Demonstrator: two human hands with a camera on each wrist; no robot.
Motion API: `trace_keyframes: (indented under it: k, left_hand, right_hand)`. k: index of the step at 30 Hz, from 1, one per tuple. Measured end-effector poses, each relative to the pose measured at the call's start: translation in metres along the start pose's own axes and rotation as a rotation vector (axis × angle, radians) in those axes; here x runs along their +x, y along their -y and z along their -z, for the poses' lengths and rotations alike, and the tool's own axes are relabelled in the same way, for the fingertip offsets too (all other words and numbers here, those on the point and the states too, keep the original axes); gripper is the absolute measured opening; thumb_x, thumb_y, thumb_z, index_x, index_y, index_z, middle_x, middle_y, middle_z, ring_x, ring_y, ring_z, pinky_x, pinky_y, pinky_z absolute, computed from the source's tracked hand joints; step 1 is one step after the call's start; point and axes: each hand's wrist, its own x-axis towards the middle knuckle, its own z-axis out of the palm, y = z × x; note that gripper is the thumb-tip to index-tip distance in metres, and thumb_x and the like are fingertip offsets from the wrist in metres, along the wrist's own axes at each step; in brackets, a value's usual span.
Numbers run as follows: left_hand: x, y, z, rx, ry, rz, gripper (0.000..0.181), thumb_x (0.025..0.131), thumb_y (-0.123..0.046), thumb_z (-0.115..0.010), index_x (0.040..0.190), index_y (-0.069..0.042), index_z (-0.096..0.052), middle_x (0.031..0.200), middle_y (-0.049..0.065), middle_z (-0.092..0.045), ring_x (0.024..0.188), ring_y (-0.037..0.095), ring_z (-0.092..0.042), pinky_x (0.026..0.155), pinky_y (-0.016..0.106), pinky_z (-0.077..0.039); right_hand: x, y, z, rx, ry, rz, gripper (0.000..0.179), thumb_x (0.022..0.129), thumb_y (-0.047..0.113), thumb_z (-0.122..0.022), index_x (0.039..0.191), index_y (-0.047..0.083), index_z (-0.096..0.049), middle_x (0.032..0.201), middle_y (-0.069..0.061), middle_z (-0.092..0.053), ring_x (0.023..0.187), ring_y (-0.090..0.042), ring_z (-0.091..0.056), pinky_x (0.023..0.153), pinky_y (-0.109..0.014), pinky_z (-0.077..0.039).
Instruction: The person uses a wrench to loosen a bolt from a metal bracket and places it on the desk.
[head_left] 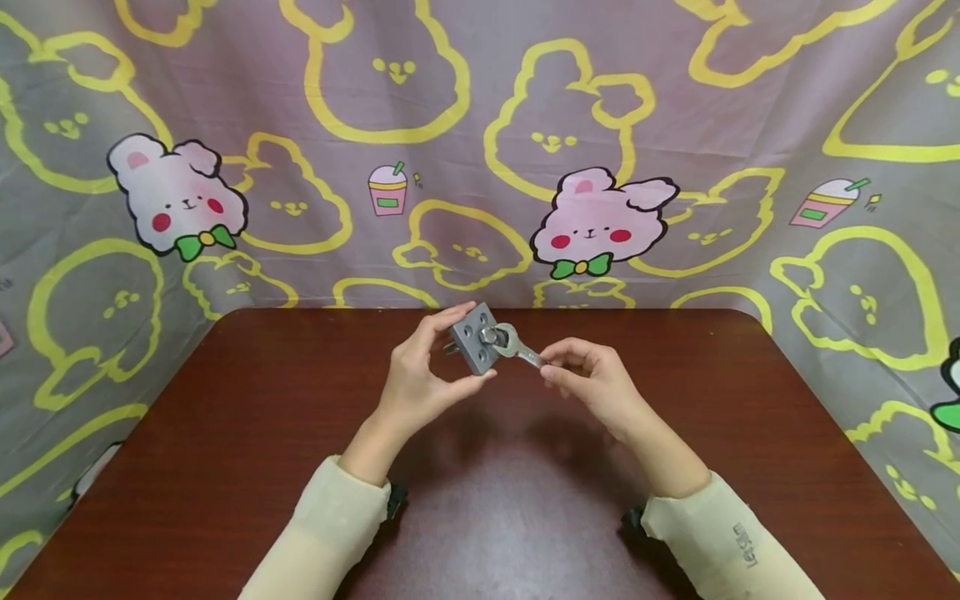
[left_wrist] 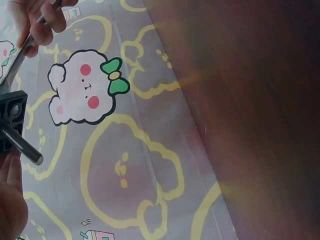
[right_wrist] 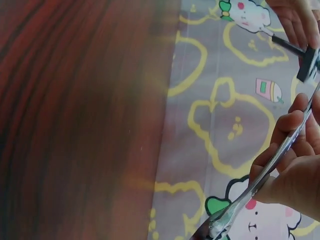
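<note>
My left hand (head_left: pixel 420 375) holds a grey square plate (head_left: pixel 470 340) with round holes, gripping it by opposite edges between fingers and thumb, above the table. A bolt runs through the plate's middle. Its bright hex head (head_left: pixel 488 336) faces right, and its threaded shank (left_wrist: pixel 26 146) sticks out behind. My right hand (head_left: pixel 600 382) pinches the handle of a silver wrench (head_left: pixel 529 357). The wrench's open end is at the hex head; how fully it is seated I cannot tell. In the right wrist view, the wrench (right_wrist: pixel 274 160) lies across the right hand's curled fingers.
Below both hands spreads a dark reddish-brown table (head_left: pixel 262 433). A grey-pink curtain (head_left: pixel 450 167) with yellow outlines and rabbit faces hangs behind it and along both sides. Long pale sleeves (head_left: pixel 330 508) cover the forearms, with dark wrist devices at their inner sides.
</note>
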Motion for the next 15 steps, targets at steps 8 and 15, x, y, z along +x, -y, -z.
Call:
trace_keyframes:
  k: [8,15]
  left_hand:
    - [-0.001,0.0,0.0,0.013,-0.011,-0.011,0.079,0.064,-0.005,-0.092,0.132,0.001,-0.051,0.136,0.016,-0.061,0.117,0.022,-0.065,0.089,0.03,-0.059]
    - [0.001,-0.002,0.002,-0.011,0.028,-0.026,0.08,0.065,-0.003,-0.091,0.133,0.0,-0.051,0.135,0.015,-0.062,0.114,0.022,-0.066,0.088,0.032,-0.06]
  right_hand:
    - [0.0,-0.001,-0.012,0.033,-0.02,-0.025,0.019,0.091,0.004,-0.067,0.108,-0.005,-0.063,0.075,0.005,-0.067,0.063,-0.014,-0.055,0.059,-0.023,-0.05]
    - [0.001,0.001,-0.013,0.019,-0.024,-0.018,0.019,0.091,0.004,-0.068,0.107,-0.005,-0.065,0.075,0.004,-0.067,0.062,-0.016,-0.056,0.059,-0.024,-0.051]
